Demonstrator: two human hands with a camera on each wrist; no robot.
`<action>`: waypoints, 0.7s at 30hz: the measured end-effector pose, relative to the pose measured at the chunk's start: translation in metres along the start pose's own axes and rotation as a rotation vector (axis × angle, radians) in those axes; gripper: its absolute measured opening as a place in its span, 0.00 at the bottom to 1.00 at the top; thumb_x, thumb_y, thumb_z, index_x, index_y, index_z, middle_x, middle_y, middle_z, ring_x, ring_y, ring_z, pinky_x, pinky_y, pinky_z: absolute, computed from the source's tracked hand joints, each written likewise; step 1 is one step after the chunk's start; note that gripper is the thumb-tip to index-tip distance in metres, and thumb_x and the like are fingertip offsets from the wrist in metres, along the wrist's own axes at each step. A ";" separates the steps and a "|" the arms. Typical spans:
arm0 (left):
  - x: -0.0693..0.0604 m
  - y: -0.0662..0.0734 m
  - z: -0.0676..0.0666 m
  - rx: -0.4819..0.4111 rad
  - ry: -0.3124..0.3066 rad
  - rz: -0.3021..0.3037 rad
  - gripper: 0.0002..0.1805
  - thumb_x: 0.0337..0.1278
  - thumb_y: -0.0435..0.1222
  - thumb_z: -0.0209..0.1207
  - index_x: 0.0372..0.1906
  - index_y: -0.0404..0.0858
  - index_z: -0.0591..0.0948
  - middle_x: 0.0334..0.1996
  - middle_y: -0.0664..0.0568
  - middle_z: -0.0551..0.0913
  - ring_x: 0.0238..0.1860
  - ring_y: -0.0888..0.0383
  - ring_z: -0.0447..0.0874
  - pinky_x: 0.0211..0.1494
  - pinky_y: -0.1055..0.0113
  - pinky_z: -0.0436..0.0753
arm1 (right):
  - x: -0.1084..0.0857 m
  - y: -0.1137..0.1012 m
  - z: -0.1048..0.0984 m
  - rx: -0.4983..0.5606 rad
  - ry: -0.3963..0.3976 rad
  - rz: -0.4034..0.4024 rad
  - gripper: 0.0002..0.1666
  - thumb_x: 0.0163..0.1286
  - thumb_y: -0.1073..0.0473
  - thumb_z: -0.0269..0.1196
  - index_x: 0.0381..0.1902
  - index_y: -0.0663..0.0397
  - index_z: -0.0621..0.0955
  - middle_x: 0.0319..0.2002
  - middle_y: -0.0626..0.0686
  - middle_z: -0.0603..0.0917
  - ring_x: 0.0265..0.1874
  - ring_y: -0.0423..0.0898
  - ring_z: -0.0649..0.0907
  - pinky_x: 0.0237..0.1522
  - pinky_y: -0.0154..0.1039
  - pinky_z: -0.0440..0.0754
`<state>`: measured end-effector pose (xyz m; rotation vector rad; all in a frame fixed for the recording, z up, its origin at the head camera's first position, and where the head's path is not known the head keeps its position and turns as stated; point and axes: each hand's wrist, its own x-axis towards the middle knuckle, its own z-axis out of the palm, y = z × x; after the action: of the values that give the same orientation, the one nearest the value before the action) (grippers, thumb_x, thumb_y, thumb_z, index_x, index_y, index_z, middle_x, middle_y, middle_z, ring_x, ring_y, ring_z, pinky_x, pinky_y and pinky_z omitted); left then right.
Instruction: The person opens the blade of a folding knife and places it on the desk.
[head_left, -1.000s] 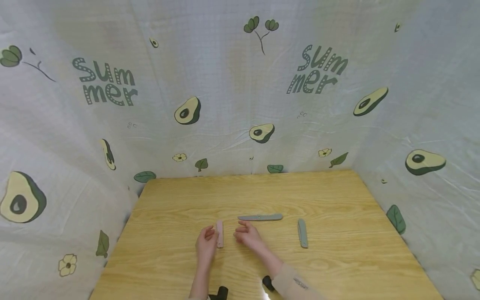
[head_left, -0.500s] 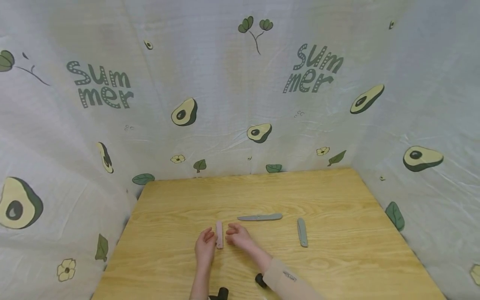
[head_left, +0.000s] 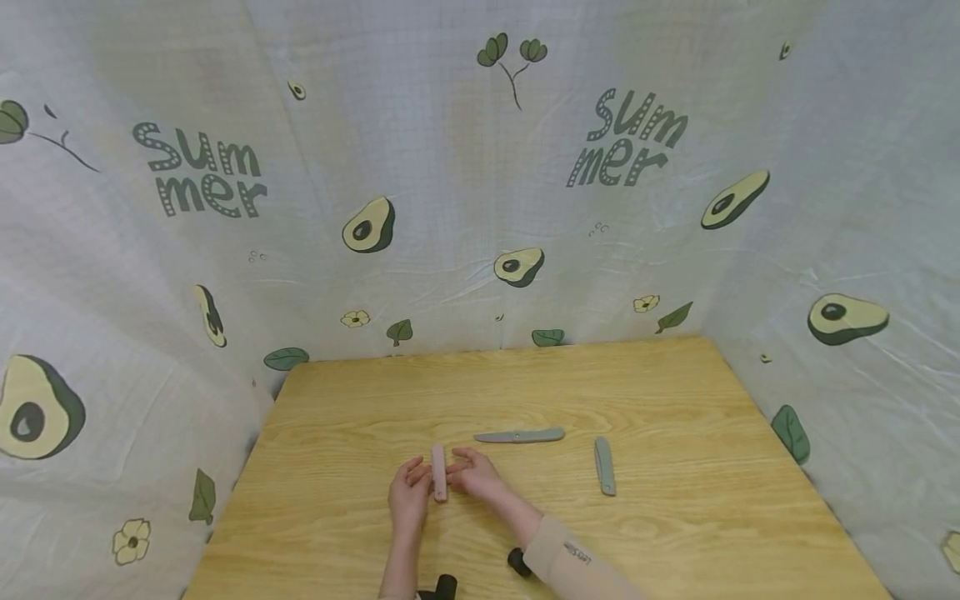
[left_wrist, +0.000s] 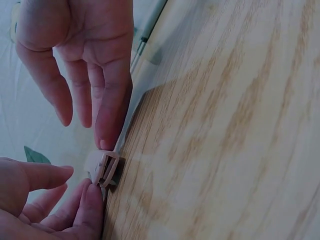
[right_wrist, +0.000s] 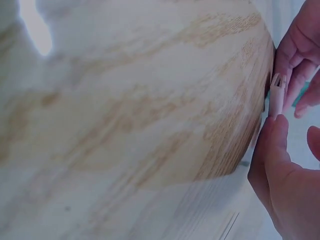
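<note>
A folded pink folding knife [head_left: 438, 472] stands lengthwise between the two hands on the wooden table. My left hand [head_left: 408, 500] touches its left side with fairly straight fingers, the thumb apart from it. From the right, my right hand [head_left: 480, 479] meets the opposite side with its fingertips. In the left wrist view the slotted end of the pink knife [left_wrist: 102, 166] faces the camera, a fingertip on either side. Whether the knife is lifted off the wood I cannot tell.
Behind the hands lies an unfolded grey folding knife [head_left: 525, 436], blade pointing left. To the right is a folded grey-green folding knife [head_left: 605, 467]. A white printed curtain [head_left: 442, 167] borders the table [head_left: 675, 533] at the back and sides.
My right hand has moved left to reach the pink knife, which has shifted slightly toward me. The left hand has barely moved. The other knives stay in place.
</note>
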<state>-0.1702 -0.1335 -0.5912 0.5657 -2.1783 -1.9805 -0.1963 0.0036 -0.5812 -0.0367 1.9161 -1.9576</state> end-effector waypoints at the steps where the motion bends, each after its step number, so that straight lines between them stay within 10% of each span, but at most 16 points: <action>1: 0.000 0.000 0.000 -0.004 -0.001 -0.005 0.21 0.62 0.24 0.56 0.59 0.20 0.71 0.45 0.28 0.81 0.45 0.43 0.84 0.41 0.66 0.87 | 0.000 0.000 0.000 0.003 0.003 0.001 0.36 0.57 0.75 0.57 0.66 0.75 0.65 0.46 0.67 0.83 0.44 0.55 0.84 0.43 0.38 0.85; 11: 0.000 -0.001 0.003 -0.039 0.010 -0.030 0.19 0.60 0.27 0.61 0.55 0.23 0.76 0.41 0.36 0.84 0.37 0.57 0.83 0.34 0.74 0.83 | -0.001 0.000 0.004 0.067 0.037 -0.015 0.32 0.62 0.75 0.60 0.63 0.78 0.66 0.44 0.67 0.81 0.41 0.55 0.84 0.44 0.46 0.88; 21: -0.001 0.007 0.006 -0.375 -0.257 -0.185 0.31 0.63 0.30 0.60 0.67 0.22 0.63 0.34 0.51 0.84 0.33 0.62 0.83 0.35 0.72 0.85 | -0.005 -0.003 -0.008 0.104 0.074 -0.026 0.31 0.69 0.63 0.62 0.63 0.77 0.67 0.47 0.64 0.82 0.38 0.46 0.84 0.41 0.40 0.87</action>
<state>-0.1723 -0.1272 -0.5847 0.4918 -1.8555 -2.6070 -0.1951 0.0126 -0.5776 0.0411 1.8644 -2.1003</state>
